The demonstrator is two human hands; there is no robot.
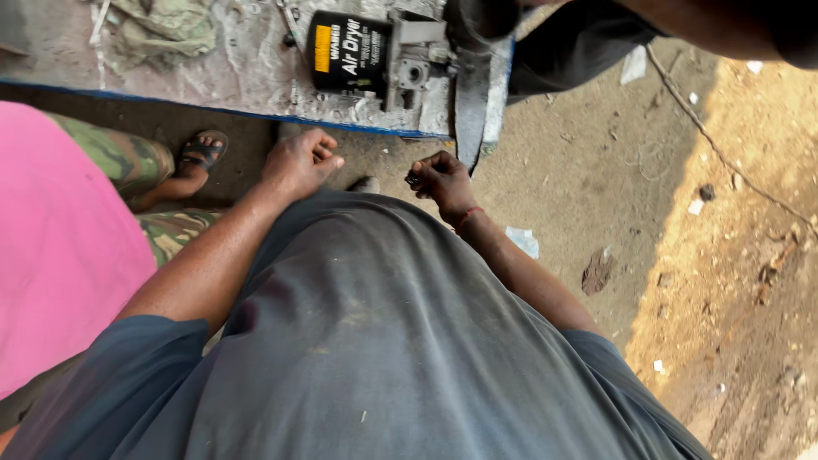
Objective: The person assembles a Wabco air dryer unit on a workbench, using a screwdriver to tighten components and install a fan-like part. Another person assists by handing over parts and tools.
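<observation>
Looking down over my grey shirt (375,341), I see both hands in front of my belly, above dirt ground. My left hand (298,162) is curled into a loose fist with nothing visible in it. My right hand (439,179), with a red thread on its wrist, is closed on a small dark part (414,180) pinched at the fingertips. Ahead, on a worn metal workbench (247,72), lies a black cylindrical canister (348,53) joined to a grey metal valve body (413,68).
A crumpled green rag (166,25) lies on the bench's left. A dark strap (469,102) hangs over the bench's right edge. On my left sits a person in a pink top (51,247), camouflage trousers and a sandal (200,152). Sunlit sandy ground lies to the right.
</observation>
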